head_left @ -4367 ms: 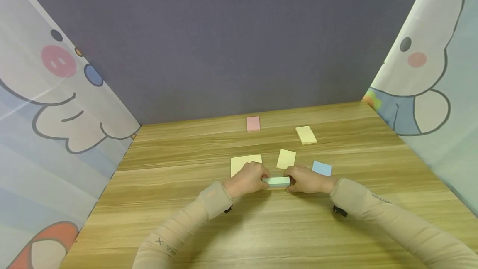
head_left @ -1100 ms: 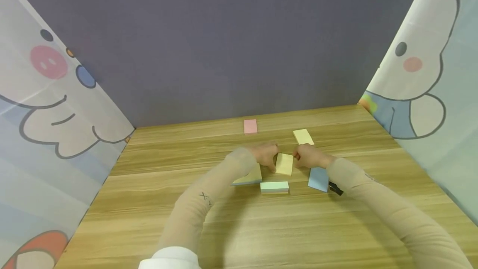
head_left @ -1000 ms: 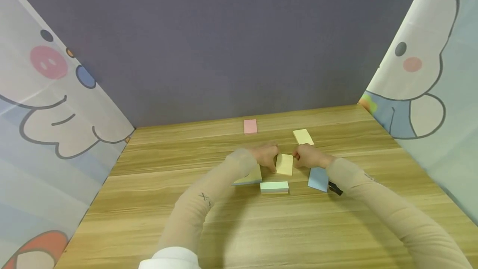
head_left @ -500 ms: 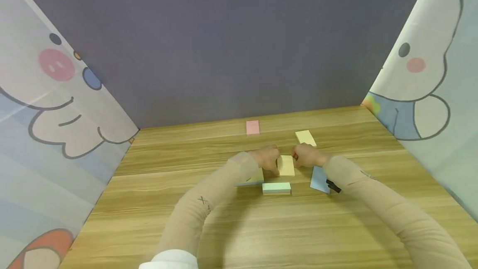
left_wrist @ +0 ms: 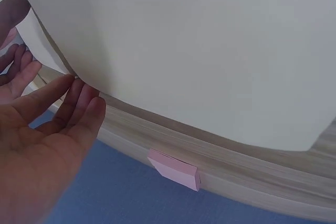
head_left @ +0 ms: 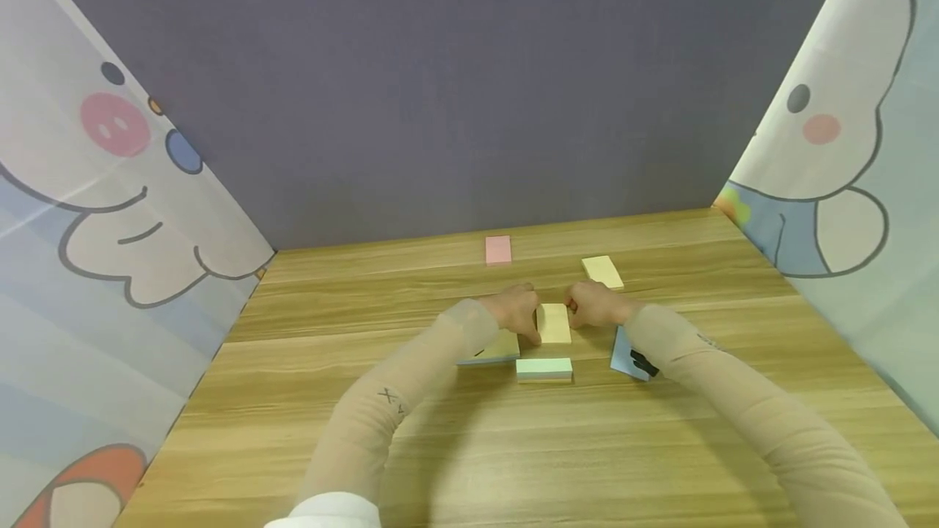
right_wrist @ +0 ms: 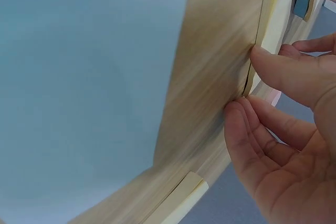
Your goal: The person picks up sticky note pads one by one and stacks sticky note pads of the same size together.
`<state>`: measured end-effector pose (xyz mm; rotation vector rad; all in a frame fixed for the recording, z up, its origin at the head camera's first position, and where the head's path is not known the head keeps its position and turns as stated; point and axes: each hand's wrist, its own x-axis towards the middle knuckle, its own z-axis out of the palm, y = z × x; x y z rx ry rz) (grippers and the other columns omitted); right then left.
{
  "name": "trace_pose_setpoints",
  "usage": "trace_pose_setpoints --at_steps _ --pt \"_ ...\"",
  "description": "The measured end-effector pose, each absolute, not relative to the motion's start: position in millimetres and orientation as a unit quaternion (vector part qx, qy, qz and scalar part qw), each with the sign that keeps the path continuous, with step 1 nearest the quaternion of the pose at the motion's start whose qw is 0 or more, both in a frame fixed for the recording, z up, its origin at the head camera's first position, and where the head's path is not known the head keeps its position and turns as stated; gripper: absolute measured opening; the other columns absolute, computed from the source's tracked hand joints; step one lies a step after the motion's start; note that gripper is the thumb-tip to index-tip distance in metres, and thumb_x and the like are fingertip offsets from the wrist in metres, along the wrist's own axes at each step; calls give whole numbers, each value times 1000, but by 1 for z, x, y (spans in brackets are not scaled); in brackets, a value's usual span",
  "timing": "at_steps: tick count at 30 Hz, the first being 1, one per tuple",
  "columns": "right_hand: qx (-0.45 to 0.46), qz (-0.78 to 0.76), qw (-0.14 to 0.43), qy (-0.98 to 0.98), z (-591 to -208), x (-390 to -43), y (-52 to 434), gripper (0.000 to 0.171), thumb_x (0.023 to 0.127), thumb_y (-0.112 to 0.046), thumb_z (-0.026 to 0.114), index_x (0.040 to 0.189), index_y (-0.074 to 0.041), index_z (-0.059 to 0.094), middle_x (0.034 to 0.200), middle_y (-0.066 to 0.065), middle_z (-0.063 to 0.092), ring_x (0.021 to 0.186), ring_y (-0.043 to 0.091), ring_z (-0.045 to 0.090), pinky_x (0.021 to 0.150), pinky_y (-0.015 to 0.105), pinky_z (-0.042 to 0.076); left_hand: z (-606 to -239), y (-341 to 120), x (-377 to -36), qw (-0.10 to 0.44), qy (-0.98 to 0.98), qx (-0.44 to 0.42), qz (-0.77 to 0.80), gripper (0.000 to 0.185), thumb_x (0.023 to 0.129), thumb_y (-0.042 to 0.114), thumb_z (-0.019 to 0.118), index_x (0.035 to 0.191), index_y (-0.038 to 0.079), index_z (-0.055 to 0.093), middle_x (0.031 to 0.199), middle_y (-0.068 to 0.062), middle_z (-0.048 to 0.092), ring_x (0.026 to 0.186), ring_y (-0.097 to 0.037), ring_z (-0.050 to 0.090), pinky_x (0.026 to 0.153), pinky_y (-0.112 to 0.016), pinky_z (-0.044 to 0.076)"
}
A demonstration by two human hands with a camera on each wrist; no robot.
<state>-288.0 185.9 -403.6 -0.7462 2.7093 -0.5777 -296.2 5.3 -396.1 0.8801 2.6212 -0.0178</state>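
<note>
L hand (head_left: pixel 517 308) & R hand (head_left: pixel 597 303) pinch small yellow pad (head_left: pixel 553 323), lower centre of frame; prob. light, bendable, best held by sides.

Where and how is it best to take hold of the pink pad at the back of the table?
Probably by its left and right edges, coming from the front: the pink pad lies flat, nothing stands against those edges, and the dark panel stands close behind, so there is less room there.

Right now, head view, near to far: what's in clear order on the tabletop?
Mint-topped stack → central yellow pad → yellow pad farther back on the right → pink pad.
</note>
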Motion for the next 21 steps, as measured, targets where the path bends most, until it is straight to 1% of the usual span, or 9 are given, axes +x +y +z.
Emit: trace_pose_setpoints --at_steps 4,9,15,18,21 --pt "-253 -206 139 935 -406 -290 187 26 69 3 60 60 -12 41 60 -4 35 51 9 29 50 20 24 -395 5 -295 187 932 310 -2 36 72 43 74 91 13 67 111 -2 50 93 -12 50 80 -23 49" --pt "-251 -211 142 934 -407 -291 186 29 67 4 59 59 -13 37 60 -4 33 51 9 26 49 20 22 -394 3 -294 186 934 305 3 35 72 43 74 89 13 68 112 -2 50 94 -13 50 81 -25 50" --pt "-254 -212 143 933 -407 -290 186 27 69 3 60 61 -12 40 59 -4 34 50 8 27 48 20 23 -395 2 -293 188 935 301 8 48 70 47 75 101 11 67 124 -7 48 105 -18 51 86 -31 50" --pt "-258 -211 141 932 -407 -289 186 26 69 3 60 62 -12 41 60 -4 35 50 8 28 48 19 23 -397 2 -292 187 935 301 9 51 70 48 75 103 10 67 129 -9 45 109 -21 51 89 -34 50" --pt "-259 -211 140 932 -405 -288 185 25 68 3 59 61 -12 40 61 -4 35 50 8 28 48 20 23 -398 3 -291 182 933 310 5 50 70 47 74 102 10 68 127 -9 46 108 -21 51 89 -34 50"
